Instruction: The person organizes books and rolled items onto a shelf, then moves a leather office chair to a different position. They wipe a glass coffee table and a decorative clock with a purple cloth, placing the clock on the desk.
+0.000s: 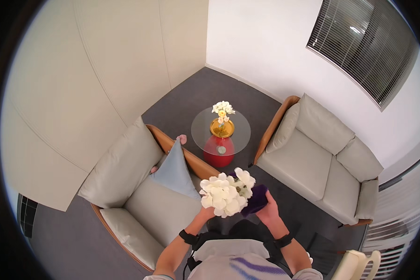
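A bunch of white flowers (224,194), apparently artificial, is in front of my waist. My left hand (206,212) is under its left side and holds it; the blossoms hide my fingers and the stem. My right hand (268,210) grips a dark purple cloth (257,200) at the right edge of the bunch. Part of the cloth runs behind the blossoms, and a bit of purple shows above them. Whether the cloth touches the petals is hard to tell.
Ahead stands a round glass table (199,131) with a red base (218,159). On it, a gold tray (213,131) bears a flower arrangement (223,110). A grey sofa seat (161,206) with a blue cushion (175,171) is at left, another sofa (301,161) at right. A cream plastic object (351,266) is lower right.
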`<state>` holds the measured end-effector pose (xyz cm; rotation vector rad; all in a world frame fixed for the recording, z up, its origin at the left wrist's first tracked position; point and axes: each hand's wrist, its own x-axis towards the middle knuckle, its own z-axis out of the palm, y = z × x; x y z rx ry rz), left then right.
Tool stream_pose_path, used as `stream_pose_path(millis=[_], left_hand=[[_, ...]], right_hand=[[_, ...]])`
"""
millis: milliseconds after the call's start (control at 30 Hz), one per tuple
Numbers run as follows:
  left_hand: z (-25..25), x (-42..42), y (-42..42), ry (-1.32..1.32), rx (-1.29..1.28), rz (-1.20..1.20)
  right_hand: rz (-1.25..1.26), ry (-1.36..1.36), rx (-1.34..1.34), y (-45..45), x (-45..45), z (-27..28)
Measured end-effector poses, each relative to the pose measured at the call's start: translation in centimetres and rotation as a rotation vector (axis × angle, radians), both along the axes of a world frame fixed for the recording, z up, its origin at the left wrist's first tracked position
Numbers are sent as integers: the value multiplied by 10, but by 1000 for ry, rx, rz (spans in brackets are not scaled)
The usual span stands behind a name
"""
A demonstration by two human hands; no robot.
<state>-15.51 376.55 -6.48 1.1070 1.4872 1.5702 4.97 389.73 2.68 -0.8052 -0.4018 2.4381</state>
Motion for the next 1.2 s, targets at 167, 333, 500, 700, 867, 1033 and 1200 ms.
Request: stream_pose_path(millis=[167, 333, 500, 700, 867, 1033, 1200], left_hand=[[-44, -67, 73, 41, 34, 206], [-98, -128, 145, 80, 44, 427], [-206, -187, 203, 297, -209, 495], [-272, -223, 276, 284, -217, 637], [-277, -252, 313, 332, -307, 705], [-299, -269, 325, 253, -388, 704], [-308, -272, 331, 167, -391, 713]], right_hand=[[-88, -98, -91, 68, 8, -20], [-63, -268, -96, 140, 12, -46], [45, -355, -63, 236, -12, -68], [139, -469, -43, 341, -55, -99], [185, -551, -113, 386, -76, -108], [194, -591, -127, 399, -80, -120], [172, -629, -148, 399, -70, -135]])
